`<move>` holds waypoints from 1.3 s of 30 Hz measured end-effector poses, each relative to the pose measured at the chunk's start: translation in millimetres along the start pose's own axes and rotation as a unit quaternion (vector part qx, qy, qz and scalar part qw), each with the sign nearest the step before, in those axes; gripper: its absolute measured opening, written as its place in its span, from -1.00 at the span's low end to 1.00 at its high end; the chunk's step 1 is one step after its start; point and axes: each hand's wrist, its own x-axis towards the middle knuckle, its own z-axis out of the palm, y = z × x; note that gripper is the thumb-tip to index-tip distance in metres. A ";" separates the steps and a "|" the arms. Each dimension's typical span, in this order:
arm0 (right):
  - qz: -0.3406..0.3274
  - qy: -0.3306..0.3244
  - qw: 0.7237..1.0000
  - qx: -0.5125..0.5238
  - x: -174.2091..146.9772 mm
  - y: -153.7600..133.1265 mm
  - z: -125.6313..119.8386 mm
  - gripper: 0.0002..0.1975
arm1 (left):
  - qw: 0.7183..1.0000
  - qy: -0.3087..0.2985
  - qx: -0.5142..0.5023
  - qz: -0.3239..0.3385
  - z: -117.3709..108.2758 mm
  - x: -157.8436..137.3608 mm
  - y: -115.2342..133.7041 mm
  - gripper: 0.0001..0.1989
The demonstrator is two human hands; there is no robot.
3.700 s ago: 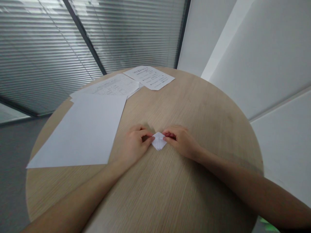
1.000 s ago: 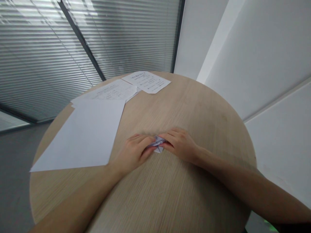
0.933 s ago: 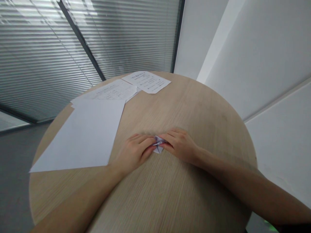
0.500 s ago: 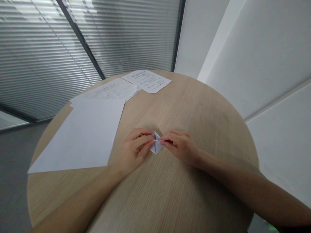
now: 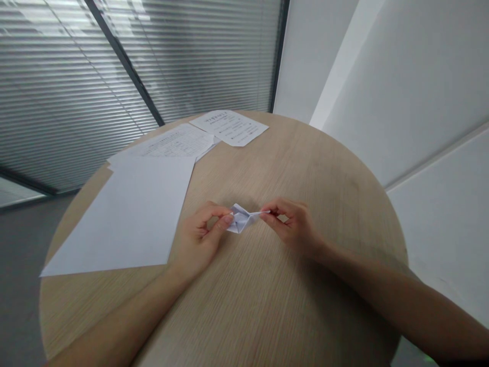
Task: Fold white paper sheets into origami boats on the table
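Observation:
A small piece of folded white paper [image 5: 240,218], with creased flaps and a narrow pointed strip on its right, is held between both hands over the middle of the table. My left hand [image 5: 202,234] pinches its left end between thumb and fingers, which cover that end. At the other side, my right hand [image 5: 294,224] grips the tip of the narrow strip with thumb and forefinger. Whether the paper touches the tabletop I cannot tell.
The round wooden table [image 5: 305,168] spreads under both arms. To the left lies a large blank white sheet [image 5: 130,214]. Behind it are printed sheets [image 5: 171,142], with another printed page [image 5: 231,127] near the far edge. Window blinds [image 5: 214,56] and a white wall [image 5: 412,92] stand beyond.
My hands have drawn apart, the left shifting left and the right shifting right. The folded paper has turned and its narrow strip now shows stretched between them.

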 end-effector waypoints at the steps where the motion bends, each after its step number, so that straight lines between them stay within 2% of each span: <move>1: 0.006 -0.002 1.000 0.003 -0.2 0.0 -0.2 -0.90 | 1.000 0.003 -0.010 -0.014 0.0 -1.4 0.2 -0.91; 6: 0.029 0.007 0.999 0.010 0.4 3.7 -2.4 -0.90 | 0.990 0.081 -0.075 -0.084 -0.8 -5.8 -1.4 -0.90; 14: 0.120 0.031 0.988 0.097 3.1 10.3 -8.9 -0.87 | 0.983 0.128 -0.099 -0.091 -0.2 -1.3 -11.8 -0.89; 23: 0.213 0.034 0.946 0.243 12.5 11.0 -10.4 -0.83 | 0.946 0.136 -0.243 -0.166 3.2 3.7 -17.7 -0.88; 26: 0.239 0.029 0.931 0.275 16.1 10.8 -10.2 -0.80 | 0.925 0.143 -0.283 -0.207 4.5 6.7 -14.2 -0.87; 29: 0.257 0.023 0.923 0.284 17.0 10.9 -10.2 -0.80 | 0.917 0.137 -0.299 -0.227 5.5 8.3 -12.3 -0.86; 32: 0.240 0.024 0.934 0.262 14.6 10.5 -9.9 -0.83 | 0.924 0.125 -0.292 -0.213 5.8 6.9 -13.5 -0.86; 35: 0.197 0.036 0.958 0.207 10.2 9.7 -9.7 -0.86 | 0.951 0.101 -0.241 -0.165 4.5 3.4 -13.9 -0.86; 39: 0.093 0.053 0.990 0.086 6.3 8.3 -12.0 -0.91 | 0.984 0.075 -0.133 -0.089 -0.5 0.0 -9.3 -0.89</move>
